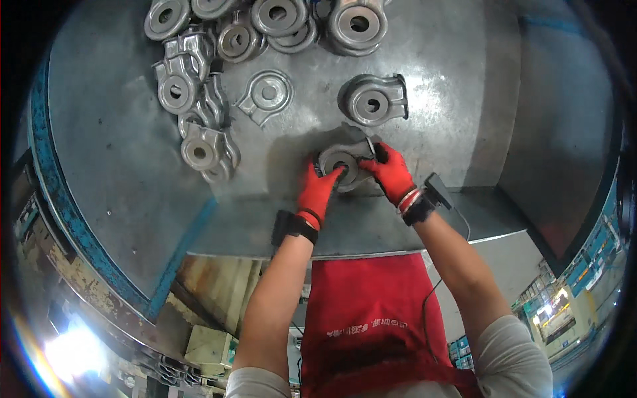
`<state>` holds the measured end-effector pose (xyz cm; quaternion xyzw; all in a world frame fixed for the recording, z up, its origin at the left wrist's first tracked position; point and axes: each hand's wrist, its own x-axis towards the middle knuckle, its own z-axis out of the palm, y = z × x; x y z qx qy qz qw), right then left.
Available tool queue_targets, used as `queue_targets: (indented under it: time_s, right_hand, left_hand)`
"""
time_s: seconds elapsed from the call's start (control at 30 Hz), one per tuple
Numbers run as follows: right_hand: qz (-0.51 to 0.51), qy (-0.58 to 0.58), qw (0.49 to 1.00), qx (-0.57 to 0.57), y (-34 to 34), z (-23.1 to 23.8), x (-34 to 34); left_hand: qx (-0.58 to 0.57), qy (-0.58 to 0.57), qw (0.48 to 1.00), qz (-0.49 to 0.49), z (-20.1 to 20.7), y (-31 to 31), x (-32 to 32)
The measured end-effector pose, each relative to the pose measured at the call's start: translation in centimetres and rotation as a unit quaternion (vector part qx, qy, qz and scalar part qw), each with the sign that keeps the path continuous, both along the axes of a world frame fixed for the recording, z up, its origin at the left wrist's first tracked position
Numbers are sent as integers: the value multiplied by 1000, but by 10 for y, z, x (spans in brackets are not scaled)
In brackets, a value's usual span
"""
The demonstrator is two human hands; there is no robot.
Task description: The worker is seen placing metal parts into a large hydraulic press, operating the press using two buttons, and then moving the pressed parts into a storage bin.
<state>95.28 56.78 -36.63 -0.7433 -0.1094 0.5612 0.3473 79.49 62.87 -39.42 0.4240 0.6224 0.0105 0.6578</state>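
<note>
Both hands wear red gloves with dark fingertips and grip one stamped metal housing (340, 159), a round grey part with a centre hole and a side neck. On its left side is my left hand (317, 188), the thumb at the rim of the hole. My right hand (390, 172) holds the neck end at the right. The housing is close above the near part of the metal table (438, 146); whether it touches the surface I cannot tell. Just beyond it, a similar housing (373, 101) lies with its neck to the right. A flatter metal piece (267, 93) lies to the left.
Several more housings (176, 91) are piled at the far left, and others (357, 26) lie along the far edge. Raised metal walls (557, 132) bound the table's sides, with a blue frame (41, 126) at left. A cable (468, 225) hangs from my right wrist.
</note>
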Motion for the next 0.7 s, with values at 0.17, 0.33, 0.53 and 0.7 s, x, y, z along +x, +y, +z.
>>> queue_targets:
  time_s: [0.17, 0.33, 0.53, 0.7]
  right_hand:
    - [-149, 43, 985, 75, 15, 19, 39]
    - [-22, -219, 974, 55, 42, -5, 80]
    - [49, -223, 973, 22, 55, -9, 108]
    - [58, 21, 998, 24, 62, -18, 115]
  left_hand:
    - [40, -115, 992, 42, 20, 36, 59]
    - [135, -7, 989, -54, 11, 57, 106]
    - [96, -49, 993, -51, -11, 57, 109]
    - [117, -28, 992, -40, -27, 49, 108]
